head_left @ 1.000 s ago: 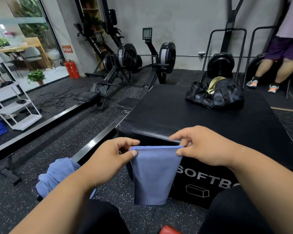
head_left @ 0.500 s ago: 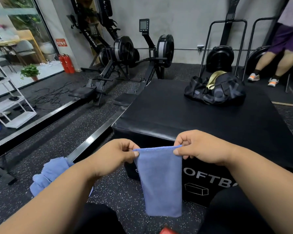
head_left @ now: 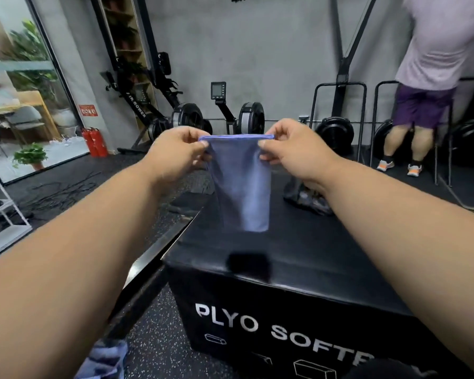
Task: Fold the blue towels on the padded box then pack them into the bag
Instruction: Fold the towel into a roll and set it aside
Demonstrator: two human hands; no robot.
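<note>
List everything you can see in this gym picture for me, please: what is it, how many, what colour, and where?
held towel: 1, blue, hanging above the padded box, pinched at its top corners
more towel cloth: 1 heap, blue, on the floor at lower left
padded box: 1, black with white lettering, centre
bag: 1, dark, on the far side of the box top, partly hidden by the right arm
rowing machines: at least 2, black, by the back wall
fire extinguishers: 2, red, by the glass wall
potted plant: 1, green, beyond the glass
shelf rack: 1, white, far left
another person: 1, pale shirt, purple shorts, right rear
left hand: 1, pinching the towel's left corner
right hand: 1, pinching the towel's right corner
</note>
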